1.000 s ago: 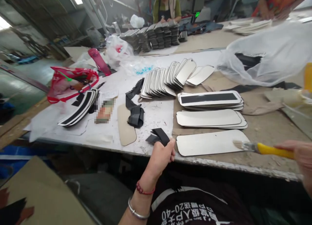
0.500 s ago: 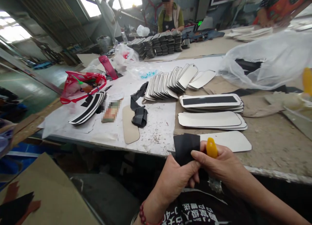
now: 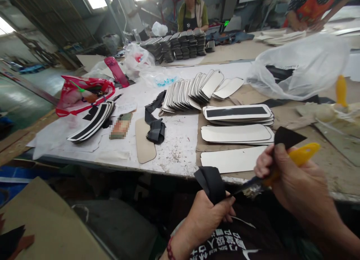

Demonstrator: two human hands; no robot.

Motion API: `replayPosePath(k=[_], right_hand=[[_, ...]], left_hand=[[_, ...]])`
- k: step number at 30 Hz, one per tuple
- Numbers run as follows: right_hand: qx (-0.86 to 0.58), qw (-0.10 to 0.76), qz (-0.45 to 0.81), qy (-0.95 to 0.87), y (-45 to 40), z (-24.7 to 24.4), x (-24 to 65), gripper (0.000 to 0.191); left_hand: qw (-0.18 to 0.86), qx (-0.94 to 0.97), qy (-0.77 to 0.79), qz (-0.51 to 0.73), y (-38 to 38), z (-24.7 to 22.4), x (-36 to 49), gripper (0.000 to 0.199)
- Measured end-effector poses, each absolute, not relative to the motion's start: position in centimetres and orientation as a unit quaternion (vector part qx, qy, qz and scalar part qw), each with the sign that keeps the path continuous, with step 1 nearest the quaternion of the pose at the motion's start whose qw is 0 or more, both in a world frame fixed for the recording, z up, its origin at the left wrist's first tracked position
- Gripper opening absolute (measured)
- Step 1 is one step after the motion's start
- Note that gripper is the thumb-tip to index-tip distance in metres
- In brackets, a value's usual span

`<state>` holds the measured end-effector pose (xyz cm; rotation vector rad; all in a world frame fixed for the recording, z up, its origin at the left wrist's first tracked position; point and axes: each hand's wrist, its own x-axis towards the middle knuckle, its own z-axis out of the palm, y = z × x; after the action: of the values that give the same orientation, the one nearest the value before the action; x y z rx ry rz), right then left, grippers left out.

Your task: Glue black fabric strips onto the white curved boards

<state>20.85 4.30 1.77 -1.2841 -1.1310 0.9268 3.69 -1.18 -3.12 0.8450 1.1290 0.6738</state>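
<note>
left hand (image 3: 209, 217) clamps black strips (image 3: 215, 183), right hand (image 3: 302, 183) a brush (image 3: 306, 153) and black piece (image 3: 289, 137): separating, seemingly, which calls for steady tension.

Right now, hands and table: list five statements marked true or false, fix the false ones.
1. The left hand grips black strips. True.
2. The right hand holds a yellow-handled brush. True.
3. That brush rests on the nearest white panel. False: it is held clear of that panel.
4. Behind that panel, a stack is topped with a black band. True.
5. The red bag sits right of the fanned panels. False: the red bag sits left of them.
</note>
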Motion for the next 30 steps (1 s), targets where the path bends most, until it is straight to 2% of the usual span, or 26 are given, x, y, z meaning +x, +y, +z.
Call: replayPosePath(k=[2,4,6,8,10,15,19,26,30], right_hand=[[-0.598,0.522,0.43,-0.429,4.8,2.6,23.5,0.035],[-0.685,0.387,0.438,-0.435,5.6,3.4,26.2,0.043],[-0.712,0.249,0.422,-0.503,6.8,3.8,27.6,0.049],[-0.658,0.13,0.43,-0.604,8.4,3.7,27.1,0.049],[-0.562,0.06,0.446,-0.694,10.1,3.2,25.1,0.046],[-0.453,-0.073,0.461,-0.76,13.9,0.9,19.6,0.034],[-0.451,-0.143,0.409,-0.781,15.1,-0.6,18.0,0.028],[-0.445,-0.16,0.379,-0.795,15.6,-1.6,17.7,0.028],[-0.444,-0.173,0.362,-0.801,15.8,-1.6,17.4,0.028]], left_hand=[[0.685,0.364,0.552,0.307,-1.3,-3.6,2.4,0.024],[0.635,0.335,0.605,0.344,-0.8,-4.0,1.0,0.023],[0.591,0.299,0.639,0.393,0.4,-4.2,0.0,0.027],[0.58,0.273,0.647,0.412,1.9,-4.2,-0.4,0.035],[0.595,0.272,0.644,0.396,3.5,-4.1,-0.4,0.041],[0.635,0.331,0.618,0.326,6.3,-3.9,-0.2,0.029],[0.64,0.342,0.622,0.294,7.1,-4.0,-0.3,0.021],[0.653,0.303,0.635,0.281,7.6,-3.8,-0.3,0.015],[0.635,0.321,0.648,0.27,7.7,-3.9,-0.1,0.035]])
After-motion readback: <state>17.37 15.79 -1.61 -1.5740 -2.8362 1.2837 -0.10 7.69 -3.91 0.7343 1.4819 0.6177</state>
